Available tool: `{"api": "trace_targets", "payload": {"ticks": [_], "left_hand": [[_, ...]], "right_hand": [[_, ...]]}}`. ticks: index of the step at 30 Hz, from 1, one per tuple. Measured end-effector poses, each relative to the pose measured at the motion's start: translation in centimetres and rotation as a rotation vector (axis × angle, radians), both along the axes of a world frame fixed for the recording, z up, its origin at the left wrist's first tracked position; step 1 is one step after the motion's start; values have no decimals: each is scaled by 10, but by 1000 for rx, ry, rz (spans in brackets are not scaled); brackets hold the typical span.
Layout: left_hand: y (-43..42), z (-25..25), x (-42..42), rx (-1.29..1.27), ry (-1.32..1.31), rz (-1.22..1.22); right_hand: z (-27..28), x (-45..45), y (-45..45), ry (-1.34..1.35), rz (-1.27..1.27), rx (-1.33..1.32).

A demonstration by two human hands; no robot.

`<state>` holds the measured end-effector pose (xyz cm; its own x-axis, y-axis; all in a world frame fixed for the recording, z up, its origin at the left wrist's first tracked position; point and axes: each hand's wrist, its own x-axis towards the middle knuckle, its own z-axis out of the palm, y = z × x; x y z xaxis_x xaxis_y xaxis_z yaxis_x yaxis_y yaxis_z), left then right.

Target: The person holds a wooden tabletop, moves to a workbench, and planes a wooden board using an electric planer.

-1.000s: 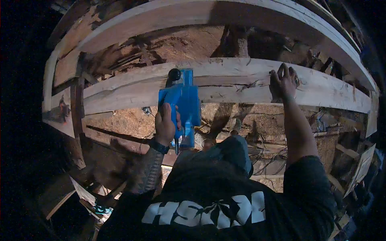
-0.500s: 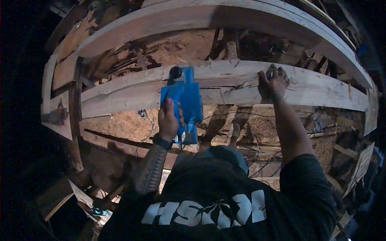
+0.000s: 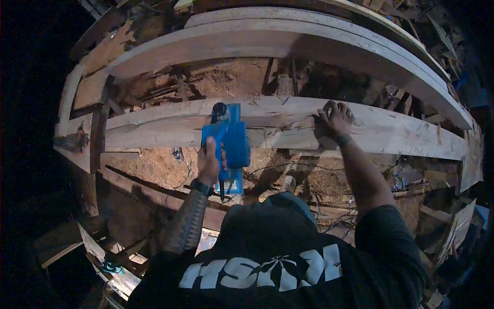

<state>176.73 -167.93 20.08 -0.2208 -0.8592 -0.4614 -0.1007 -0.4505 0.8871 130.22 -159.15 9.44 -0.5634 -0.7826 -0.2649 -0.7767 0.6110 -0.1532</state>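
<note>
My left hand [image 3: 209, 164] is wrapped round the handle of a blue electric hand planer [image 3: 234, 144] with a black front knob [image 3: 219, 108]. The planer lies across a long pale wooden plank [image 3: 411, 133], its rear end sticking out past the plank's near edge. A dark watch or band circles the left wrist. Farther right, my right hand [image 3: 337, 119] rests on the same plank with bent, spread fingers and holds nothing. Between the hands a dark crack [image 3: 290, 126] runs along the wood.
Thick boards [image 3: 309, 44] stand beyond the plank, running parallel to it. Sawdust and shavings [image 3: 154, 167] cover the ground below, where thin cables [image 3: 288, 167] lie. Wooden supports [image 3: 99, 134] stand at the left end, with scrap timber on both sides.
The whole scene has shifted down in view, the near parts also a little left. The planer sits slightly nearer the right hand. Both hands keep the same hold.
</note>
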Motion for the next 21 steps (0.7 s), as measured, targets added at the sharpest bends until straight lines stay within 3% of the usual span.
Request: {"api": "trace_targets", "payload": {"ticks": [3,6,9,15,21], "left_hand": [[-7,4,-10,-18,-35,34],[-32,13,-41,-13,-36,96],[-39,8,-47,-19,-26,80],[40,9,-28,34,17,88],[-10,-1,-63,-9,33,-30]], "right_hand": [[-52,-89,36,410,162,-174],[-3,-78,38,213,-134,-108],[1,-70,40,242,-135,-131],[0,-75,42,215,-131,-142],[7,-75,40,188,-119,-143]]}}
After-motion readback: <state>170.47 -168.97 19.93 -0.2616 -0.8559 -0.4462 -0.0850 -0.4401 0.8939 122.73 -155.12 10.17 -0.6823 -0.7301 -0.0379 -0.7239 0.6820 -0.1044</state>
